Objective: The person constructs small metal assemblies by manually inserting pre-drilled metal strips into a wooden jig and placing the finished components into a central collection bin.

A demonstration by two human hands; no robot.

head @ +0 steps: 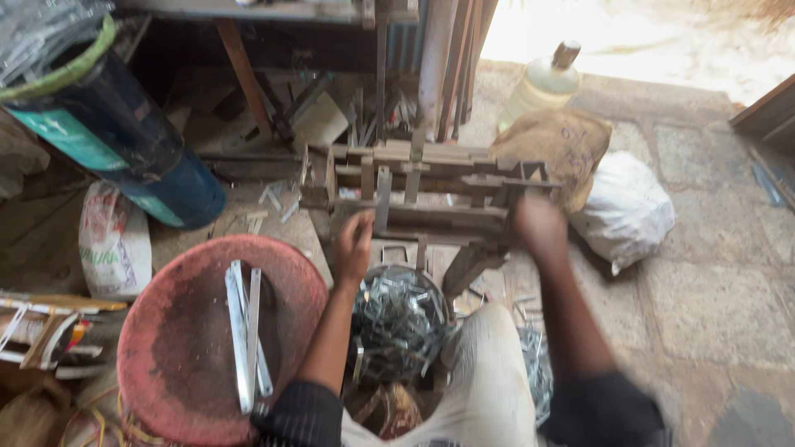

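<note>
A low wooden frame jig [431, 194] made of rough slats stands on the floor before me. My left hand [356, 244] is at its near left side, fingers curled by a grey metal strip [383, 199] that stands upright in the frame. My right hand [538, 223] rests on the frame's right end, blurred; what it grips I cannot tell. Below my hands a round container [402, 319] holds several shiny bent metal pieces.
A red round stool top [190, 348] at the left carries long metal strips [247, 331]. A blue drum [124, 132] lies behind it, beside a printed sack [112, 240]. A brown sack [563, 145], a white bag [629, 207] and a plastic jug [542, 83] sit at the right.
</note>
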